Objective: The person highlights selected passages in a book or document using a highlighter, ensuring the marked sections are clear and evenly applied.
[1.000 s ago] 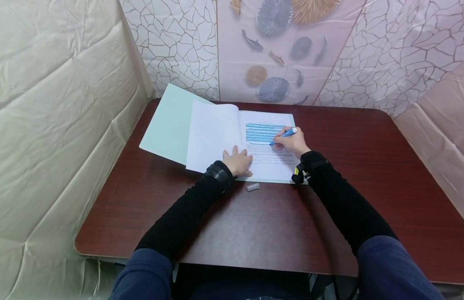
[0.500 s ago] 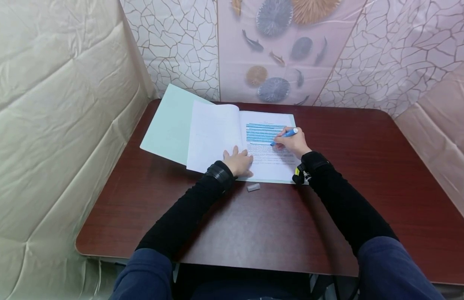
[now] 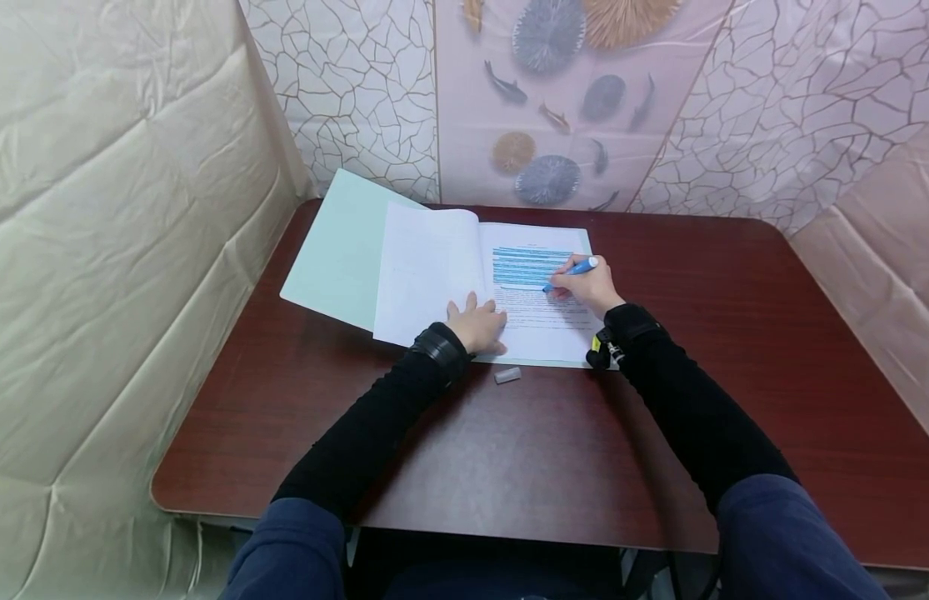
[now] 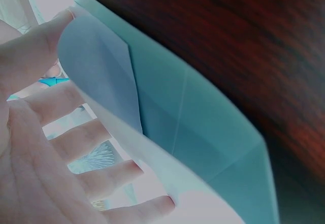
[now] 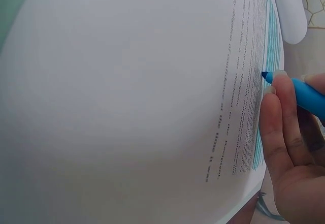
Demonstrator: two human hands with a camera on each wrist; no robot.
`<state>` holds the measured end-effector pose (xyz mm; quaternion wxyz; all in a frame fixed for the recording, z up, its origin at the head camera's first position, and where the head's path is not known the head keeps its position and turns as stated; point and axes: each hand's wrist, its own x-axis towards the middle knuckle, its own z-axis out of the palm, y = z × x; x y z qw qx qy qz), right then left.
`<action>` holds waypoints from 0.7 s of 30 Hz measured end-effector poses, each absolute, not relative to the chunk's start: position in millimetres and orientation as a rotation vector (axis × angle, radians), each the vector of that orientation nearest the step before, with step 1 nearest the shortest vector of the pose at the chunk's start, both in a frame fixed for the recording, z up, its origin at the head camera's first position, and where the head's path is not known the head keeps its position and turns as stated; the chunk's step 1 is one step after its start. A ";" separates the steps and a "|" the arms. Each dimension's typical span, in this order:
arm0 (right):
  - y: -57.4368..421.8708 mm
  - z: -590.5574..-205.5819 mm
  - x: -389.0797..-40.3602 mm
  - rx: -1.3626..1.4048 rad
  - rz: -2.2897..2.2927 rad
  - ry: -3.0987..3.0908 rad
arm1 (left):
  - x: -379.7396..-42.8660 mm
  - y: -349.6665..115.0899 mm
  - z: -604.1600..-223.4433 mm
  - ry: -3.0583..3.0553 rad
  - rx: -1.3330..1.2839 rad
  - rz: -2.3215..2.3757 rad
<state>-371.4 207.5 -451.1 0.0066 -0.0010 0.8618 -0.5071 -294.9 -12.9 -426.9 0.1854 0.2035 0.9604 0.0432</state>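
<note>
Blue marker (image 3: 580,266) is pinched in my right hand (image 3: 593,285), just right of the head view's centre, tip at the printed page (image 3: 542,346) (its upper lines streaked blue); my left hand (image 3: 476,324) rests, fingers spread, near mid-frame on the open sheets (image 3: 428,262).

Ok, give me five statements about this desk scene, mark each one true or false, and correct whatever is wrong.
1. The right hand holds a blue marker. True.
2. The stripes over the text are yellow. False: the blue stripes are the only ones visible.
3. The left hand rests on the open pages. True.
4. A cap covers the marker's writing end. False: its dark tip is bare.
5. A small grey cylinder lies on the table. True.
</note>
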 end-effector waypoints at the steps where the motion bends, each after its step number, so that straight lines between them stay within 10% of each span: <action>1: 207.7 -451.1 -371.3 0.000 -1.596 2.689 | -295.0 -12.8 -426.9 2.707 0.574 0.121; 21: 210.3 -449.1 -369.8 0.014 -1.599 2.685 | -295.3 -13.5 -426.7 2.708 0.577 0.129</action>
